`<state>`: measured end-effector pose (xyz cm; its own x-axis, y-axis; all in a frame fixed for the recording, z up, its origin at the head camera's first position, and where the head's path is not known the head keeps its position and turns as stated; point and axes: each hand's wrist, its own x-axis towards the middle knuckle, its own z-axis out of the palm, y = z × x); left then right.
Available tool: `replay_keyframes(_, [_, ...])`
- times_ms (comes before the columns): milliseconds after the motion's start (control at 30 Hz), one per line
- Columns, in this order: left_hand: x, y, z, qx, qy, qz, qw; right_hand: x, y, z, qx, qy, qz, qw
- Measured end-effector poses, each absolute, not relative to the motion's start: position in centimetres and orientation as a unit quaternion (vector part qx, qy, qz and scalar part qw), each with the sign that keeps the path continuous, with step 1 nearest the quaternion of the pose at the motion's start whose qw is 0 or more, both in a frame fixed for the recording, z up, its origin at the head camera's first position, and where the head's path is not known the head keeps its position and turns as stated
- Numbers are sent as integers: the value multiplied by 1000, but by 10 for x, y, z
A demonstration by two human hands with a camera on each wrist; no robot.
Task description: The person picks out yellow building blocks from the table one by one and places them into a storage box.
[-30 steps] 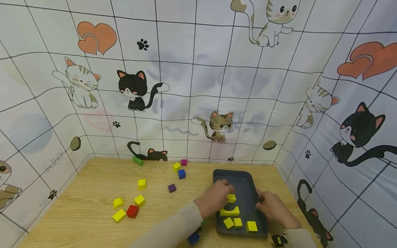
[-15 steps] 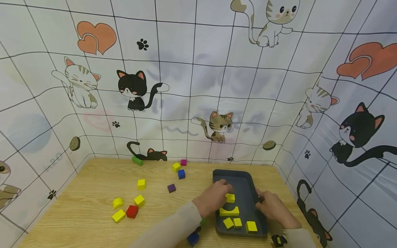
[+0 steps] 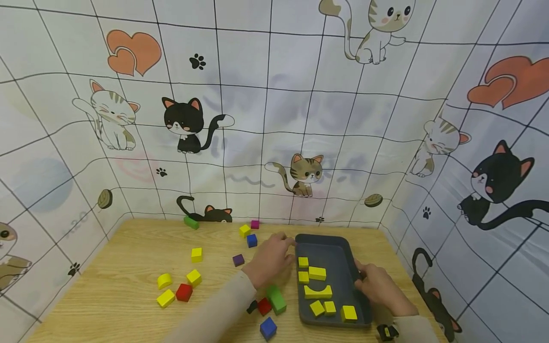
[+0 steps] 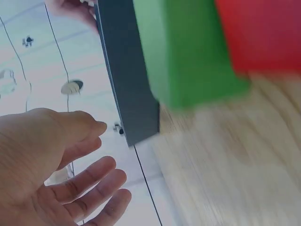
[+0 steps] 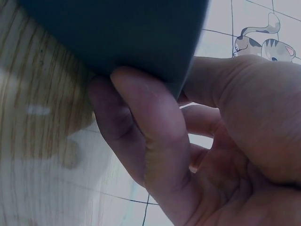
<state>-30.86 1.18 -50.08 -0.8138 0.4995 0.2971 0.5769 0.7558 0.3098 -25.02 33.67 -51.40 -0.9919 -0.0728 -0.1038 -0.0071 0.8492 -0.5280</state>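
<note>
A dark grey tray (image 3: 339,259) lies on the right of the table with several yellow blocks inside, among them an arch-shaped block (image 3: 318,292) and a small cube (image 3: 303,262) by its left wall. My right hand (image 3: 379,288) grips the tray's right rim; in the right wrist view its fingers (image 5: 155,113) meet the tray's dark side. My left hand (image 3: 271,257) is just outside the tray's left wall, over the table. Its fingers (image 4: 91,176) are spread loosely and hold nothing in the left wrist view. Near that wrist lie a green block (image 3: 276,299) and a red block (image 3: 264,306).
A blue cube (image 3: 268,328) sits at the front. To the left lie a red block (image 3: 184,292) and several yellow blocks (image 3: 194,277). Farther back are a purple cube (image 3: 238,260), a blue cube (image 3: 251,240) and a green block (image 3: 191,222). A cat-print curtain (image 3: 240,119) surrounds the table (image 3: 128,267).
My left hand has come out of the tray and moved left, uncovering small yellow cubes along the left wall and the green and red blocks on the table. My right hand stays on the rim.
</note>
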Motion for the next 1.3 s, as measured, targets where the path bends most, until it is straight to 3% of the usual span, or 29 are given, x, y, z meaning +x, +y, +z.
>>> replay_keyframes(200, [-321,-17,-506,-272,-935,-184,133,-250,336,-513,-22,960,-273,64])
replay_keyframes(633, [-336,-66,-511,-207,-952,-169,149,-249,337,-512,-27,957,-282,64])
replay_keyframes(1033, [-349,-91,-516,-136,-970,-166,110,-251,338,-515,-26,959,-274,68])
replay_keyframes(1300, [-351,-94,-514,-137,-970,-175,98,-250,338,-513,-26,958,-279,68])
